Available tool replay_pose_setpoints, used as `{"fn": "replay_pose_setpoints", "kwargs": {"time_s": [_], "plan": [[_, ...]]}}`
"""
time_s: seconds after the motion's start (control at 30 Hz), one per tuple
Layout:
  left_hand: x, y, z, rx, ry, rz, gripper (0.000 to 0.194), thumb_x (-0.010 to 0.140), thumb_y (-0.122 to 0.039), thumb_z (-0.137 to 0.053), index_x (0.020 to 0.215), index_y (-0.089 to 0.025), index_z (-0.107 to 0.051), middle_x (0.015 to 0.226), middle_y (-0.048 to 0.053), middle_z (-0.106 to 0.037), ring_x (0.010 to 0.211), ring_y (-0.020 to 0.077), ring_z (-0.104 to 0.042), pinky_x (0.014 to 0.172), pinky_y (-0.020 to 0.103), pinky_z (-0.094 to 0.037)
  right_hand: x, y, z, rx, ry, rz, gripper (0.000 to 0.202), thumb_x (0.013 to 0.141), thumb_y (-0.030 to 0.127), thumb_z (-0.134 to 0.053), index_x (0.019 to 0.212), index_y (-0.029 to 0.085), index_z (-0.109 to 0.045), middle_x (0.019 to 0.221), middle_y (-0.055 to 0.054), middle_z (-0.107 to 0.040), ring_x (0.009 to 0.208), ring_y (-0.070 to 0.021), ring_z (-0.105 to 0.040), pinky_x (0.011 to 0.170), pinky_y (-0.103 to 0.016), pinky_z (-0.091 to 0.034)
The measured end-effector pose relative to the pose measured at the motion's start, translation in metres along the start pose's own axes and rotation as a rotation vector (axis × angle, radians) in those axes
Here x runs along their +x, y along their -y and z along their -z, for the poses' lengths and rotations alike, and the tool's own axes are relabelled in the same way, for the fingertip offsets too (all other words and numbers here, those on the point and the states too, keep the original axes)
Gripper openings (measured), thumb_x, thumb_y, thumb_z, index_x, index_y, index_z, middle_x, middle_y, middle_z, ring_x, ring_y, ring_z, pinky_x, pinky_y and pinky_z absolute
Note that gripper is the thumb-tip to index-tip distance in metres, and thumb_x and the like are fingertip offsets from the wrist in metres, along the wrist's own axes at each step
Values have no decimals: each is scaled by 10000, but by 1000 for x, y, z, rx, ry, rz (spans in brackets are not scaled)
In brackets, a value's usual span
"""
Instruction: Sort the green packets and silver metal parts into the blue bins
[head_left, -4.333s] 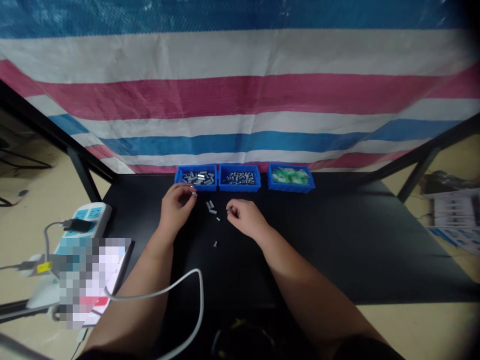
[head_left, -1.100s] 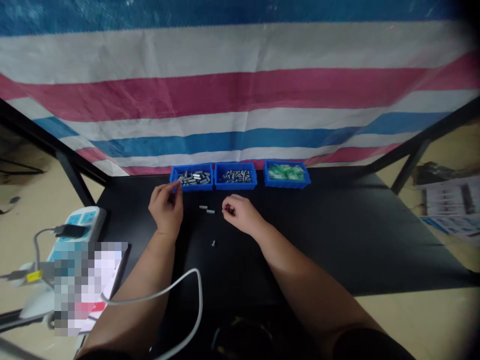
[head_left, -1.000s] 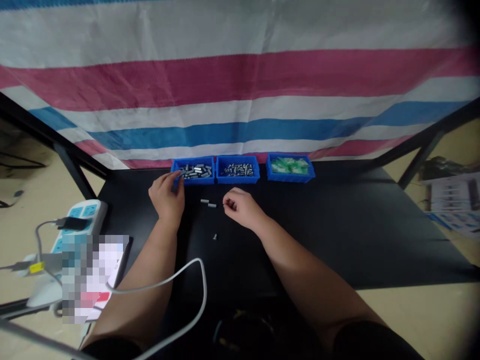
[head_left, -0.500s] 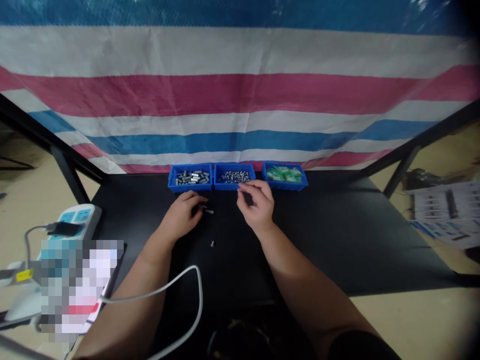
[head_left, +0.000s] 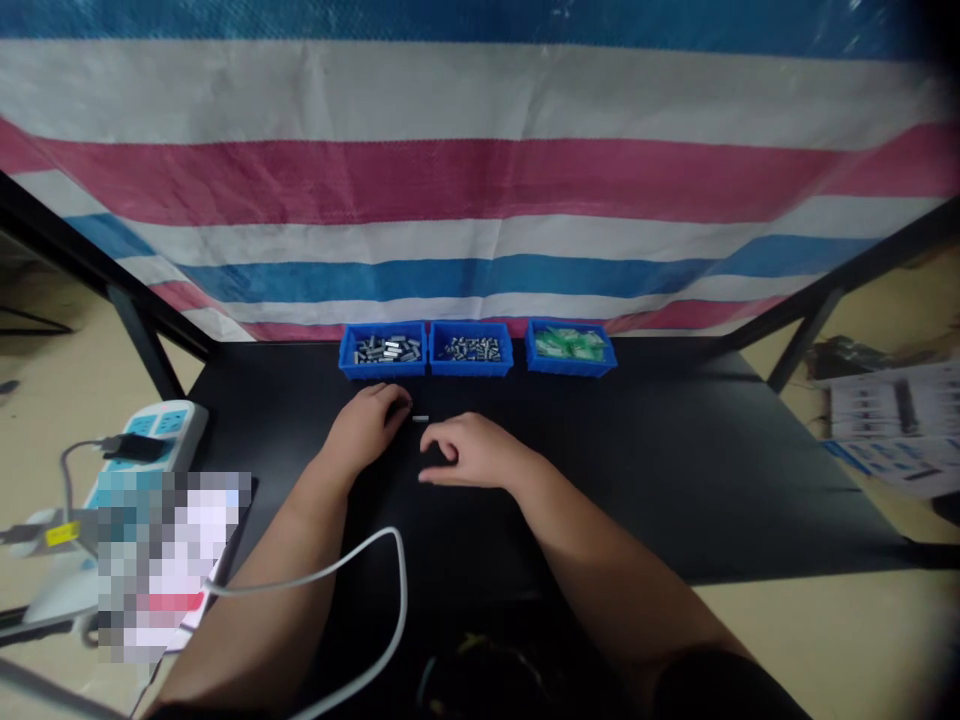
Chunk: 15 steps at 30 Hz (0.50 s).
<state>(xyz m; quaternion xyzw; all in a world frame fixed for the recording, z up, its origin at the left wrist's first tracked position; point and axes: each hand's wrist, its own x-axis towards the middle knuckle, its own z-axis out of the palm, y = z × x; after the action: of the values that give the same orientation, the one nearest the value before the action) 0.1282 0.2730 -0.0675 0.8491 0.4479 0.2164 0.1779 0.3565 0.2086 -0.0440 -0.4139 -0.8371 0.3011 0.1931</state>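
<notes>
My left hand (head_left: 369, 425) rests on the black table, thumb and fingers curled close together; whatever they pinch is too small to name. Just right of its fingertips lies a small metal cylinder (head_left: 421, 419). My right hand (head_left: 471, 452) is over the table to the right of it, thumb and fingers apart with nothing seen between them. Behind the hands stand three blue bins: the left bin (head_left: 384, 371) holds metal cylinders, the middle bin (head_left: 471, 369) holds small screws, and the right bin (head_left: 571, 367) holds green-and-clear packets.
A power strip (head_left: 182, 432) with a black plug sits at the left, near a blurred-out flat object. A white cable (head_left: 403, 600) loops across the front by my left forearm. A striped tarp (head_left: 480, 180) hangs behind the table (head_left: 697, 470).
My right hand has moved from the middle bin's front edge down and left over the table. The small screw that lay there is no longer visible. My left hand has barely moved.
</notes>
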Motion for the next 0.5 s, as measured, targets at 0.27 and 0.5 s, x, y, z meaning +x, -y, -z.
{"fn": "replay_pose_setpoints", "kwargs": {"time_s": [0.27,0.5], "plan": [[2,0,15,29,-795,52,182,929,-331,-674,1045,-192,-699,926,55,-712,782,180,-644,835,339,-500,1,5,-7,35,215,-167,173,802,293,-817,829,210,-668,678,50,-663,581,-89,-550,580,-219,-313],[20,5,8,217,-683,190,95,919,-255,-653,959,-257,-740,1065,63,-761,1120,313,-597,1036,560,-362,0,1,-8,102,184,-134,131,806,185,-756,734,192,-647,646,49,-651,555,-81,-540,576,-221,-326]]}}
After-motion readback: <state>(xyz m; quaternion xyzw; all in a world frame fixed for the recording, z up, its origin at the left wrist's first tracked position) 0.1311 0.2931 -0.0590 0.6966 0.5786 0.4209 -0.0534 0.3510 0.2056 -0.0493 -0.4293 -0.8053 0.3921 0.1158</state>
